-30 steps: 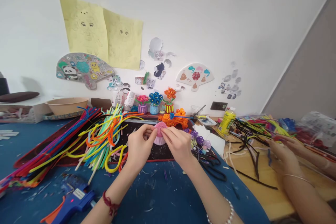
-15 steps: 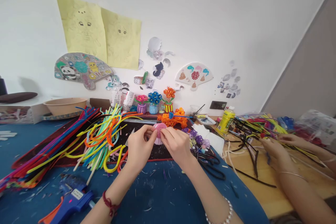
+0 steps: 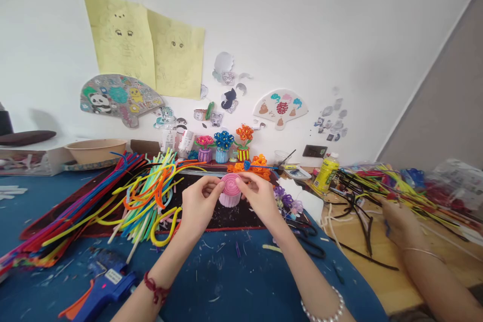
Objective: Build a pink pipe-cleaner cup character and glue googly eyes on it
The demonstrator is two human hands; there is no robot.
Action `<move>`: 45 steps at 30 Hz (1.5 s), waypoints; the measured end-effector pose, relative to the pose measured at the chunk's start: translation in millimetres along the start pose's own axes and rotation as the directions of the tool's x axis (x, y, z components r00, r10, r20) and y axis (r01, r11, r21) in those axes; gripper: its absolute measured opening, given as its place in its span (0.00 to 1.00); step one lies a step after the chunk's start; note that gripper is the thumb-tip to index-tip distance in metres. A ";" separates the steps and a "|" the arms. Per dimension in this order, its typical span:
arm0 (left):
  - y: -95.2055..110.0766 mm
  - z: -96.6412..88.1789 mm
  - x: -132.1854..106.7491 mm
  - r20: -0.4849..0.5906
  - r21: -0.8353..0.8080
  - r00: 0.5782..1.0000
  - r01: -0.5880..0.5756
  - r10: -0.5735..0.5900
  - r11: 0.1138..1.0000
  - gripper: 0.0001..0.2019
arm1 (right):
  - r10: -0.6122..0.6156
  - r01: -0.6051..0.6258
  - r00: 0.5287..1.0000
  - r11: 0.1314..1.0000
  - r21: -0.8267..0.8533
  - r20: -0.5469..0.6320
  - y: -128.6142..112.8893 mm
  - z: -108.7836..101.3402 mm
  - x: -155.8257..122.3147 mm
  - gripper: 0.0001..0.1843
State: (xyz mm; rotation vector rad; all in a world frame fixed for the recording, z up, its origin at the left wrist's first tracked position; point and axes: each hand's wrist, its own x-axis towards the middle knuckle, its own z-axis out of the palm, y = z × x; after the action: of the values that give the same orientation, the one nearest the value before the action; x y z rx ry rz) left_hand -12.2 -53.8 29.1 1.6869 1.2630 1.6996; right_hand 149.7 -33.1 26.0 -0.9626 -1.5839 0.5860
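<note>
A pink coiled pipe-cleaner disc (image 3: 230,185) is pinched at its edges between my two hands over the dark mat. My left hand (image 3: 200,202) grips its left edge with thumb and fingers. On the opposite edge, my right hand (image 3: 261,200) has thumb and fingertips closed on it. Directly beneath the disc shows a small pale pink ribbed pot (image 3: 230,200); whether the two touch I cannot tell. Purple pipe-cleaner flowers (image 3: 289,200) lie just right of my right hand. A yellow pipe-cleaner loop (image 3: 166,241) lies to the left.
Bundles of coloured pipe cleaners (image 3: 141,211) cover the left side, with a blue glue gun (image 3: 109,282) in front. Finished flower pots (image 3: 221,155) stand by the wall. A yellow bottle (image 3: 326,173) stands at right. A co-worker's hand (image 3: 402,224) reaches over black and yellow pipe cleaners.
The pink disc has tilted to show its spiral face, and my fingers have spread to its two sides. More of the pot shows below. One of the co-worker's hands is no longer visible.
</note>
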 end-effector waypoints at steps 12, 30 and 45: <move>3.8 0.3 -2.8 0.036 -0.013 0.999 -0.017 0.017 1.000 0.10 | 0.185 -0.259 0.950 0.916 0.306 0.250 1.8 13.6 -4.7 0.21; 6.5 -0.5 -2.7 0.033 0.006 0.999 -0.027 0.027 1.000 0.09 | 0.179 -0.265 0.941 0.918 0.296 0.286 2.2 7.6 -1.5 0.21; 5.5 -4.7 -3.3 0.173 0.240 0.981 -0.124 0.083 0.963 0.08 | 0.076 -0.110 0.972 0.984 0.142 0.223 7.4 -12.7 7.6 0.19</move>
State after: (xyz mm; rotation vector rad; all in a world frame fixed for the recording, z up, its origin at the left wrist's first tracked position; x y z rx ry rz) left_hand -14.5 -60.6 32.5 2.0250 1.3793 1.4731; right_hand 163.7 -24.4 27.4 -0.8838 -1.6639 0.8910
